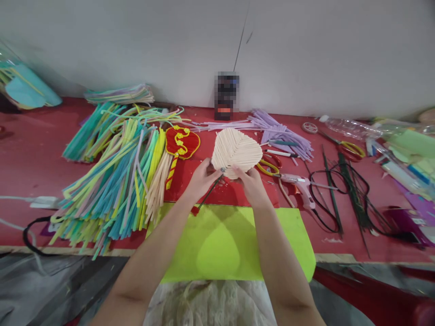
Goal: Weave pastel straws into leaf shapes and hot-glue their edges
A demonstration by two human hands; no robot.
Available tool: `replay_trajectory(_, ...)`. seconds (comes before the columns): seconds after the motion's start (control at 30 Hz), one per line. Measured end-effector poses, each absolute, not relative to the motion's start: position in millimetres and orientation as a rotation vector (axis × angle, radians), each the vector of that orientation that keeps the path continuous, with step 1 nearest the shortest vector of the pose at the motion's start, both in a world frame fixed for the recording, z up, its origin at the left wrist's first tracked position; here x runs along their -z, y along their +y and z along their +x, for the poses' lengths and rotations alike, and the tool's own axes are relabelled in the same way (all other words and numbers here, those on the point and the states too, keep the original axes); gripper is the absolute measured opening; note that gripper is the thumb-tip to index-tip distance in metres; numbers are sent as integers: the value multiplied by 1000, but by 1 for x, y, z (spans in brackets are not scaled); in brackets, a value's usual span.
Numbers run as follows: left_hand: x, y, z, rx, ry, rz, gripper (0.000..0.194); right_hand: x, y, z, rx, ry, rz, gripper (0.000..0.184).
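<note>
The cream ribbed piece (pixel 238 151), rounded and fan-shaped, is located at the center of the scene, at the far side of both hands and spanning the gap between them. The left hand (pixel 204 177) pinches its near-left edge, thumb directed inward along the near rim. The right hand (pixel 249 182) pinches the near-right edge, thumb likewise directed inward; the two thumbs lie near each other, and the hands are apart. The far part of the piece extends beyond the fingertips. A thin dark stem (pixel 211 190) runs from the near rim, beside the left hand, toward the near left; its attachment at the rim cannot be determined. Beneath the forearms, a lime-green mat (pixel 217 251) lies along the near edge of the red table (pixel 326 246). Left of the piece lies a red and yellow fan (pixel 182 143), with a large multicolored bundle of fuzzy stems (pixel 125 181) farther left. At the far right of the piece is a lilac bundle (pixel 280 133). Immediately right are yellow-handled scissors (pixel 268 169), then a pink glue gun (pixel 303 186). A dark upright device (pixel 226 95), pixelated, is positioned at the far side.
</note>
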State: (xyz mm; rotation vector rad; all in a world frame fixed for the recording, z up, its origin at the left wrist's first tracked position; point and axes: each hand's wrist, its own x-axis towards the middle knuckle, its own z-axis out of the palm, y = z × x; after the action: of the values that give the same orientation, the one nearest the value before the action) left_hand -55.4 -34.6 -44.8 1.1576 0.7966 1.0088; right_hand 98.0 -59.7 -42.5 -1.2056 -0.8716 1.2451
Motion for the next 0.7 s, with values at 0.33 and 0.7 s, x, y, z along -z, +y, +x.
replay_trajectory(0.33, 43, -36, -56, -921, 1005, 1156, 47, 47, -59, 89, -1164, -902, -1119, 40)
replay_trajectory(0.7, 46, -31, -63, -958, 1245, 1185, 28, 40, -65, 100, -48, -1107, -1480, 39)
